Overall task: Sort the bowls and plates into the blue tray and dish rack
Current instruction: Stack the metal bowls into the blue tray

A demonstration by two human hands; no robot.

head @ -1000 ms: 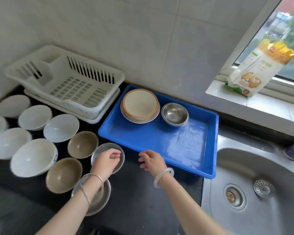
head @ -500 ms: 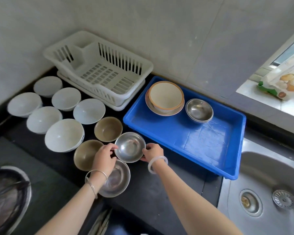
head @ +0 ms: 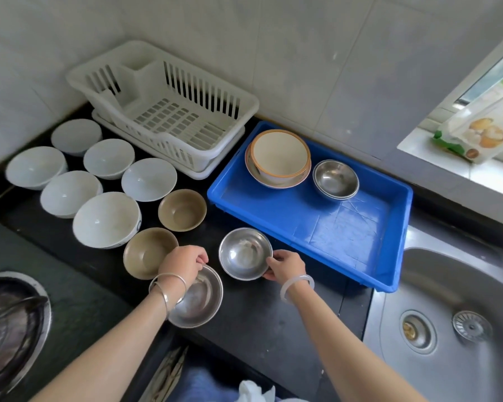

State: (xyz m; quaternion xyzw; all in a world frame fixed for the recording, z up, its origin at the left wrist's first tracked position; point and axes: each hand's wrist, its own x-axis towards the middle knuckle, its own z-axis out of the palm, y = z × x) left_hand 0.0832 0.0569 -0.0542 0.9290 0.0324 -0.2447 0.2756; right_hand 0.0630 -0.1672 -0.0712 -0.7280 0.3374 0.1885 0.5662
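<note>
My right hand grips the right rim of a small steel bowl, which is just in front of the blue tray. My left hand curls over the far rim of a second steel bowl on the black counter. The tray holds a cream bowl with an orange rim on a plate, with stacked steel bowls beside it. The white dish rack behind is empty. Two tan bowls and several white bowls stand to the left.
A steel sink lies right of the tray. A dark stove burner is at the lower left. A food packet leans on the window sill. The tiled wall runs behind the rack and tray.
The steel bowl held by both hands has shifted right toward the tray. My left hand let go of it and dropped to the second steel bowl's rim.
</note>
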